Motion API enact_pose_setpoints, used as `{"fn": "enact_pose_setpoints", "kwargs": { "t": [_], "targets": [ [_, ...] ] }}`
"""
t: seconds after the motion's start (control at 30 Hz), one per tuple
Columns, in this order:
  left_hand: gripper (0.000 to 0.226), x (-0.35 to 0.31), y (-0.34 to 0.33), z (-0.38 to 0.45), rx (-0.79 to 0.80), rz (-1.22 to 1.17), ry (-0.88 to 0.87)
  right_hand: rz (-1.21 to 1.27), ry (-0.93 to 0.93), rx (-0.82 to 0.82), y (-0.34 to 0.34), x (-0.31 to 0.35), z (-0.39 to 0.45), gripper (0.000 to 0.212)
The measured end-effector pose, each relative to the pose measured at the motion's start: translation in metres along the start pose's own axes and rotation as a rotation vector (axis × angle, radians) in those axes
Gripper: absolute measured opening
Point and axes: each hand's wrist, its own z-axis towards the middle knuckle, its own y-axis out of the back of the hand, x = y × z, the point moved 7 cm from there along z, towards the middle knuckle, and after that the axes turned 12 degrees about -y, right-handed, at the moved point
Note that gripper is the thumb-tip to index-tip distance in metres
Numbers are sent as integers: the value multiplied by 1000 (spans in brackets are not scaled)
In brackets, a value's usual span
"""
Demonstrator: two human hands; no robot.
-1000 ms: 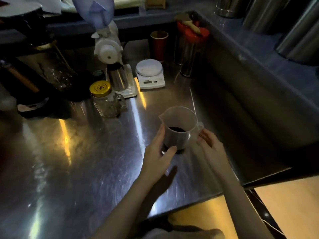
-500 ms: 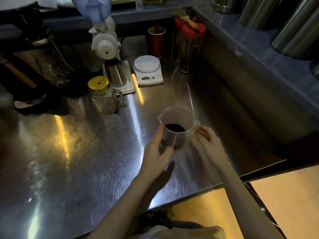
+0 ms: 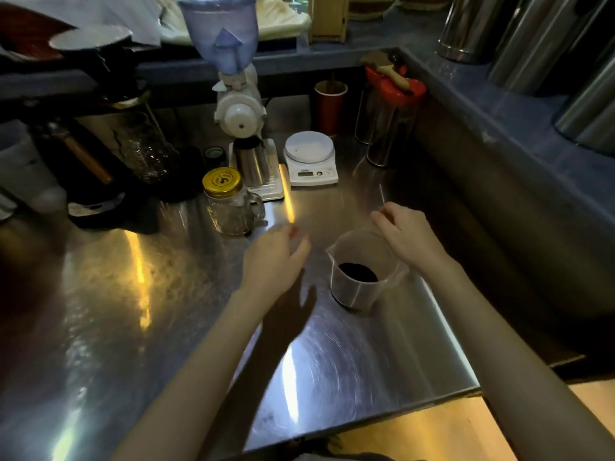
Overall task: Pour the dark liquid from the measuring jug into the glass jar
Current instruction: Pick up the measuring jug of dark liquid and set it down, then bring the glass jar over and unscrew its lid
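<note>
A clear plastic measuring jug (image 3: 357,287) with dark liquid at its bottom stands on the steel counter (image 3: 166,311), spout pointing left. My right hand (image 3: 404,236) hovers over its far rim, fingers loosely curled and empty. To the jug's left, my left hand (image 3: 274,257) is off the jug, fingers apart, stretched toward the glass jar (image 3: 229,211). The jar is a handled mason mug with a gold screw lid on, standing upright just beyond my left fingertips.
Behind the jar stand a white grinder with a blue hopper (image 3: 238,104), a steel cup (image 3: 251,163) and a white scale (image 3: 311,158). A red cup (image 3: 329,106) and red-lidded canisters (image 3: 389,118) line the back. A raised steel wall (image 3: 482,194) borders the right; the counter's edge is near me.
Both hands have let go of the jug, which now stands alone. My left hand moved up-left toward the jar; my right hand rose above the jug's rim. The view shifted.
</note>
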Motion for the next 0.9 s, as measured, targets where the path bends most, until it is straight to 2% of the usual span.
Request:
{"fn": "enact_pose_setpoints", "kwargs": {
  "t": [0.13,0.27,0.4,0.5,0.63,0.77,0.9],
  "targets": [
    [37,20,32,21,-63,242,-69,-112,121,18,-8,46,22,26],
    [37,58,53,30,-127,293,-54,-199,236,57,-30,93,41,27],
    [51,101,61,35,-160,371,19,-237,370,179,-74,133,61,32],
    [69,127,57,40,-123,400,69,-265,439,281,-109,154,72,36],
    [83,151,47,49,-92,302,131,-303,414,375,-147,160,87,42],
    [93,173,29,58,-19,118,207,-294,421,468,-172,159,94,19],
    [76,181,23,61,-9,19,253,-271,453,477,-176,161,95,19]
  ]
}}
